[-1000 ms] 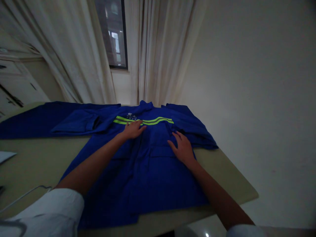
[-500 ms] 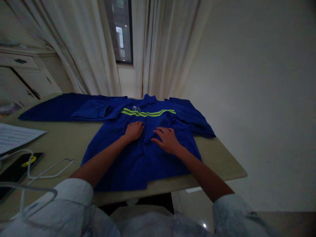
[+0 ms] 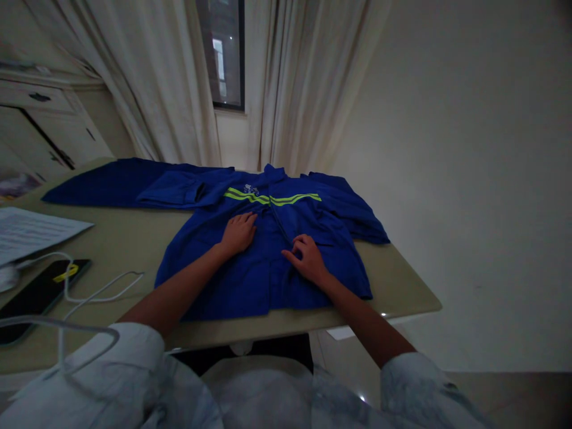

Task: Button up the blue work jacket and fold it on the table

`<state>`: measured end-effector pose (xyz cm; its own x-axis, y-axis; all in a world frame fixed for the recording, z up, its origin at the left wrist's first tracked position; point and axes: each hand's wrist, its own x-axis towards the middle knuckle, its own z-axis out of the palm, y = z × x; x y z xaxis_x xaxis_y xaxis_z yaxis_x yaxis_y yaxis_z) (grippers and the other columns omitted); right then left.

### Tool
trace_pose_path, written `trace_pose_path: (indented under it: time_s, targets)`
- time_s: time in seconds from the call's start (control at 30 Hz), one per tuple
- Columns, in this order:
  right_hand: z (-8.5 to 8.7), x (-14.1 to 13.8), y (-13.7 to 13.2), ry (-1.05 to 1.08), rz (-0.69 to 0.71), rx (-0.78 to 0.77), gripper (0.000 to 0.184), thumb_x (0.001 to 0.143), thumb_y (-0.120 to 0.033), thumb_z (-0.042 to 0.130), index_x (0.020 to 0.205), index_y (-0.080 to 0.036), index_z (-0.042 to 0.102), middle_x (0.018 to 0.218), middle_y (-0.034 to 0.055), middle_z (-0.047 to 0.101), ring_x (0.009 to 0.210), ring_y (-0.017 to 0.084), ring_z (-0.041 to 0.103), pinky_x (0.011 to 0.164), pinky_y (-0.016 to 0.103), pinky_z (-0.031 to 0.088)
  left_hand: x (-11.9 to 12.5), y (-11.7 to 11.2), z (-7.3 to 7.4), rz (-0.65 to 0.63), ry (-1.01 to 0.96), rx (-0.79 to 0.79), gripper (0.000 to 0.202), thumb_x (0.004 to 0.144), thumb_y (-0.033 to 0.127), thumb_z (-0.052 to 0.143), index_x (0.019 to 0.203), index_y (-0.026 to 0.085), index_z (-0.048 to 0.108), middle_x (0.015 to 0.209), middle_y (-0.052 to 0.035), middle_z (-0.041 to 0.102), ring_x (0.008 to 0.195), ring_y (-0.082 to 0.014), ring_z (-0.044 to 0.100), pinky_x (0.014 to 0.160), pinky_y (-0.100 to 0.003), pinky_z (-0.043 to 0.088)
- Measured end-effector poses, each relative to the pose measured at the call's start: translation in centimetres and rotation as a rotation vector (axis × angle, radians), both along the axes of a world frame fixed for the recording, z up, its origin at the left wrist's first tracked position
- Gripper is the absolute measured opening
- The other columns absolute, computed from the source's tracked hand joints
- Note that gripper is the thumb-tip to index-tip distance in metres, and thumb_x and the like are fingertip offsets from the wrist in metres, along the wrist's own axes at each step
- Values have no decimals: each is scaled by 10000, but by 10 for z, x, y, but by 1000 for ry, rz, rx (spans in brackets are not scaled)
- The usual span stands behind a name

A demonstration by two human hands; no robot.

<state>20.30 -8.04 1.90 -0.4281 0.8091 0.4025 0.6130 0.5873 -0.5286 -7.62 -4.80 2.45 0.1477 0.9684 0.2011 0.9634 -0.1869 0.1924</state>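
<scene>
Your left hand lay flat on the chest of a blue work jacket, its fingers extended toward the collar and resting on the cloth, gripping nothing. Your right hand sat on the other side of the jacket's front opening, its fingers curled, with the index finger reaching toward the opening; from this view, you could not tell whether they had pinched the cloth.

The jacket lay spread on a pale surface, its collar pointing away from you and its hem just short of the near edge. Two yellow-green reflective stripes ran across the upper chest, above both hands, beside a small white emblem. One jacket sleeve stretched out flat to your left, and the other lay folded at your right.

To your left on the surface were sheets of paper and a black phone with a yellow mark, with a white cable trailing beside them. Your pale shirt sleeves showed at the bottom of the view. Cream curtains hung ahead on either side of a dark window, with a white cabinet at far left.
</scene>
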Motion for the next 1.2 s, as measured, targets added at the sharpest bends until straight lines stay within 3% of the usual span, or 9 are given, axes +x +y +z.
trace_pose_path:
  time_s: [0.13, 0.23, 0.33, 0.43, 0.63, 0.77, 0.9, 1.0, 1.2]
  targets:
    - [8, -8, 2, -60, -46, -186, 142, 842, -217, 742, 906, -212, 615, 990, 43, 664, 916, 200, 637, 862, 345, 508, 12, -34, 13, -401, -122, -122, 268, 979, 392, 597, 1138, 209, 713, 1159, -111, 698, 1074, -263, 677, 965, -371, 528]
    - [21, -17, 20, 70, 44, -344, 295, 800, -206, 746, 1070, -214, 627, 1012, 22, 693, 934, 187, 658, 836, 324, 517, 14, -40, 18, -571, -134, -259, 191, 872, 310, 731, 1048, 235, 728, 1054, -69, 709, 966, -239, 700, 852, -319, 539]
    - [35, -28, 42, 201, 154, -440, 316, 807, -227, 720, 1113, -207, 644, 1030, 32, 698, 939, 181, 667, 848, 326, 529, 16, -29, 16, -510, -238, -227, 141, 882, 194, 651, 989, 232, 734, 994, -49, 741, 947, -227, 709, 868, -318, 532]
    - [40, -37, 57, 288, 286, -580, 445, 734, -160, 722, 1169, -208, 643, 1109, 47, 694, 995, 183, 673, 894, 329, 536, 17, -17, 5, -348, -537, -171, 146, 866, 294, 702, 982, 209, 731, 971, -43, 768, 921, -227, 724, 866, -335, 555]
    - [7, -42, 55, 484, 280, -699, 471, 655, -210, 790, 1089, -215, 606, 1133, 45, 674, 1018, 184, 677, 944, 351, 542, 6, -22, -22, -355, -1028, -301, 362, 819, 409, 759, 1084, 172, 692, 1063, -94, 789, 965, -227, 757, 908, -379, 599]
    - [-9, -40, 46, 417, 149, -672, 456, 687, -323, 817, 1080, -213, 614, 1131, 47, 670, 877, 165, 680, 778, 307, 561, 1, -29, -16, -297, -975, -268, 358, 818, 383, 767, 1109, 181, 716, 1150, -109, 776, 1001, -237, 754, 931, -403, 601]
    - [-5, -37, 42, 279, -35, -589, 367, 697, -403, 843, 943, -200, 660, 947, 33, 701, 743, 162, 649, 653, 276, 507, 7, -40, 2, -298, -779, -163, 184, 893, 367, 712, 966, 213, 784, 1146, -87, 771, 1036, -238, 734, 902, -369, 592]
    - [5, -36, 38, 258, 23, -526, 281, 753, -433, 813, 843, -202, 682, 803, 10, 686, 687, 153, 605, 630, 267, 471, 14, -51, 10, -322, -611, -103, 146, 942, 298, 677, 1023, 238, 783, 1065, -57, 778, 988, -219, 730, 894, -346, 565]
    - [16, -40, 26, 345, 238, -580, 205, 807, -367, 750, 941, -213, 738, 766, -13, 676, 655, 141, 593, 608, 252, 446, 21, -59, 8, -352, -469, -128, 219, 1011, 219, 539, 1022, 224, 758, 990, -52, 762, 925, -202, 720, 850, -316, 537]
